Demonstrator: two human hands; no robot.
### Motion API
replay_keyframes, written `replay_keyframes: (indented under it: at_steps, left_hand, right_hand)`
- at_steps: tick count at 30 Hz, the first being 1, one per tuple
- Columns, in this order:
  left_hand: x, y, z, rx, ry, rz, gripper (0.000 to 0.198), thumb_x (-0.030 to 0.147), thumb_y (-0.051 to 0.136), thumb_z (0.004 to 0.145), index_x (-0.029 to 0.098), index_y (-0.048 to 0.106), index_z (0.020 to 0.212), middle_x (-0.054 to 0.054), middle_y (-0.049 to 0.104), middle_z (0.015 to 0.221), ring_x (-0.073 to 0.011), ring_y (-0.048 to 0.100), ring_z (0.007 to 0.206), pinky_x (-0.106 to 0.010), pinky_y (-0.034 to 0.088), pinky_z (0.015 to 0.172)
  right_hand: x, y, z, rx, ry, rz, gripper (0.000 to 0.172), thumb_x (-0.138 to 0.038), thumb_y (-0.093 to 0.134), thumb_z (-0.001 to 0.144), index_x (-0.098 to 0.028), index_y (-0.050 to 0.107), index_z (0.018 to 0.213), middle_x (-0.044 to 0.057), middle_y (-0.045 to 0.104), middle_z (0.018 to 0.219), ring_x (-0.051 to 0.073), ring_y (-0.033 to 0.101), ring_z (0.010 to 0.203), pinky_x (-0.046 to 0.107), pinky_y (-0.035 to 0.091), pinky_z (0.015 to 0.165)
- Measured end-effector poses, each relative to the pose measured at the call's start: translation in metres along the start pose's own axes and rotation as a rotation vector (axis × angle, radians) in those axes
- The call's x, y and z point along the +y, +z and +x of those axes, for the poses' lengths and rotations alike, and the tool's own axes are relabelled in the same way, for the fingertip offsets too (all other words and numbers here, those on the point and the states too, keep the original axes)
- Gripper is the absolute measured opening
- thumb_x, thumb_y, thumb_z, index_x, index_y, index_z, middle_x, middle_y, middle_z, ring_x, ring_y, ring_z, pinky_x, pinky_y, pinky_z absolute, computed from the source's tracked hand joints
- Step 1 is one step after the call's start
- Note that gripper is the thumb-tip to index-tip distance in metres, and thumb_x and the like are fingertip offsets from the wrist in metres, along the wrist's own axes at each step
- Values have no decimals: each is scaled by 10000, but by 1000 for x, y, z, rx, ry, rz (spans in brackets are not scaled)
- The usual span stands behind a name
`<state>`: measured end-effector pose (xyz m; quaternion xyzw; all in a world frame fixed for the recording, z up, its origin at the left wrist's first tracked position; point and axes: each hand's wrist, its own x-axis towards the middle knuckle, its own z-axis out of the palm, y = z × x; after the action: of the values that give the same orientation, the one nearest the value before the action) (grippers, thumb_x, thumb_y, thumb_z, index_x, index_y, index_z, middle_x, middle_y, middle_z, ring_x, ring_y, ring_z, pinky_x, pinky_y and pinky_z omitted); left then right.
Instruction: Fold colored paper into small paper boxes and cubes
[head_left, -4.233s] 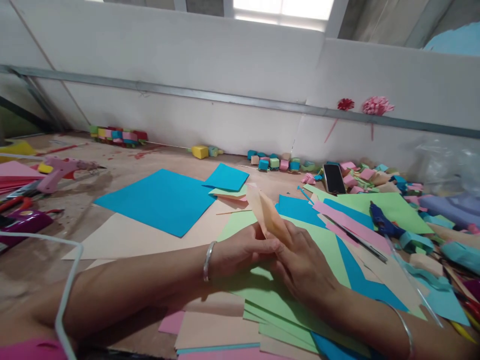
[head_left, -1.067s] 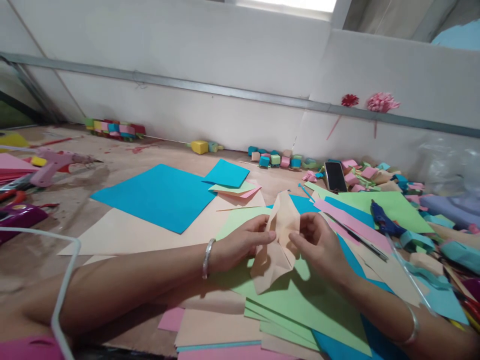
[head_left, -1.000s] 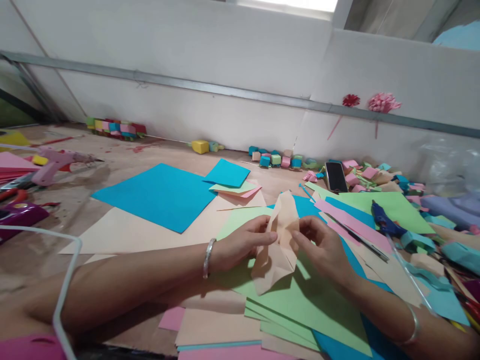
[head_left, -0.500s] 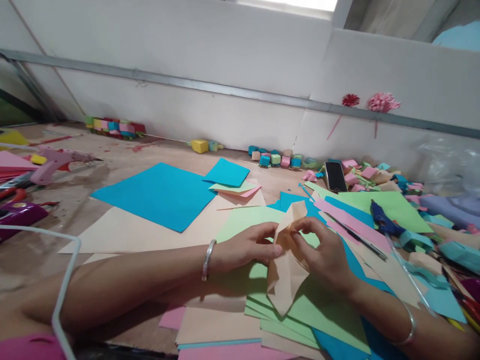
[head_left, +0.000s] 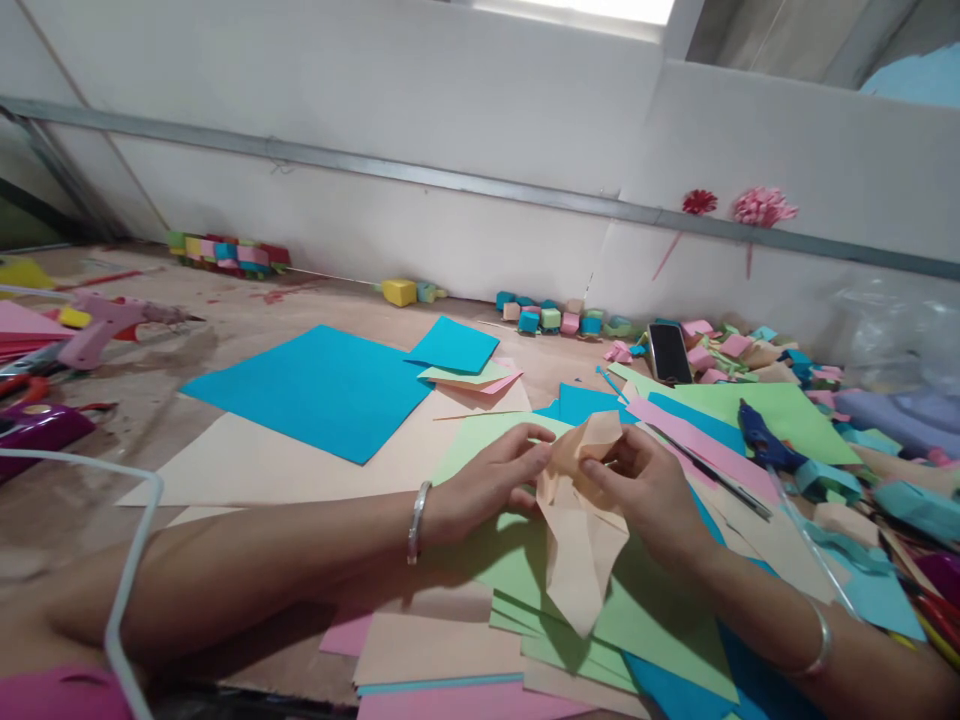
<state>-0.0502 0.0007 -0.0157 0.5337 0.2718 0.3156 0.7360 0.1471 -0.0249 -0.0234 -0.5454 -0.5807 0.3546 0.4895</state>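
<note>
A folded peach paper [head_left: 583, 560] is held up between both hands, over light green sheets [head_left: 660, 620]. My left hand [head_left: 499, 485] grips its left edge, thumb against the upper part and fingers partly behind it. My right hand [head_left: 649, 485] pinches the upper right side, with the thumb on the front face and the other fingers curled behind. The paper has a pointed lower end and several creases. Each wrist wears a silver bangle.
Blue sheets [head_left: 322, 390] lie at centre left. A pink glue gun [head_left: 109, 325] and purple tool [head_left: 45, 435] are at far left. On the right are a phone [head_left: 669, 353], a blue glue gun [head_left: 769, 440], a pen [head_left: 712, 475] and many small folded paper pieces.
The peach paper has turned and its lower end has shifted slightly right. My right thumb has moved onto the paper's front, and my left fingers have shifted along its upper left edge.
</note>
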Motion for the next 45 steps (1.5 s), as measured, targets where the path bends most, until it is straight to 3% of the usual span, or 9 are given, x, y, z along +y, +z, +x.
replay_keyframes:
  at_steps: [2, 8, 14, 20, 24, 28, 32, 39, 45]
  left_hand:
    - [2, -1, 1, 80, 54, 61, 334, 477, 624, 832, 203, 531, 1000, -56, 567, 978, -176, 592, 860, -290, 512, 685]
    - [2, -1, 1, -53, 7, 134, 421, 332, 771, 709, 192, 554, 1042, -72, 591, 1017, -191, 625, 846, -318, 525, 692]
    - [-3, -4, 3, -44, -7, 191, 444, 274, 794, 667, 175, 566, 1035, -42, 600, 918, -149, 615, 735, -277, 508, 621]
    - [-6, -9, 6, -4, 78, 344, 396, 256, 808, 645, 165, 593, 965, -33, 625, 901, -134, 599, 719, -231, 479, 585]
    - [-5, -8, 5, -19, 91, 385, 394, 267, 813, 638, 154, 617, 960, -53, 635, 966, -150, 614, 759, -240, 502, 607]
    - [-5, -4, 5, -39, 77, 279, 330, 373, 677, 790, 154, 604, 1027, -60, 619, 940, -133, 608, 721, -255, 523, 596]
    - [-7, -3, 7, 29, 49, 116, 383, 306, 715, 765, 187, 553, 1091, -92, 612, 1069, -195, 634, 898, -332, 553, 711]
    - [-7, -5, 7, 51, -56, 196, 232, 295, 761, 695, 100, 685, 796, -28, 644, 684, -116, 600, 619, -249, 489, 611]
    - [-4, -5, 5, 36, -86, 170, 223, 278, 805, 647, 96, 714, 737, -35, 648, 663, -109, 576, 612, -241, 462, 616]
  right_hand:
    - [1, 0, 0, 20, 7, 18, 258, -361, 682, 756, -178, 600, 917, 62, 682, 868, 204, 634, 773, 314, 503, 627]
    - [2, 1, 1, 31, -21, 96, 233, -345, 680, 762, -188, 594, 911, 46, 666, 867, 199, 621, 804, 316, 502, 674]
    - [4, 3, -1, -78, -10, 100, 207, -323, 649, 790, -186, 569, 923, 44, 657, 872, 189, 615, 798, 306, 493, 672]
    - [2, 4, -6, -81, -44, -67, 422, -282, 688, 734, -208, 524, 1116, 13, 637, 860, 145, 572, 659, 260, 450, 551]
    - [-4, 3, -9, -83, -87, -222, 282, -269, 724, 688, -191, 593, 925, 1, 625, 802, 124, 513, 612, 254, 419, 532]
    - [-9, 2, -9, -69, -137, -180, 84, -257, 614, 792, -199, 663, 830, 21, 662, 837, 147, 558, 693, 274, 426, 597]
    - [-11, 0, -9, -85, -166, -133, 128, -188, 577, 801, -219, 698, 828, 19, 684, 873, 153, 585, 733, 277, 424, 621]
    - [-10, 3, -14, -180, -244, -146, 129, -137, 594, 777, -213, 696, 794, 28, 666, 843, 166, 604, 768, 274, 462, 639]
    - [-11, 1, -15, -189, -300, -123, 160, -117, 617, 775, -225, 723, 726, 20, 670, 759, 152, 612, 714, 268, 465, 638]
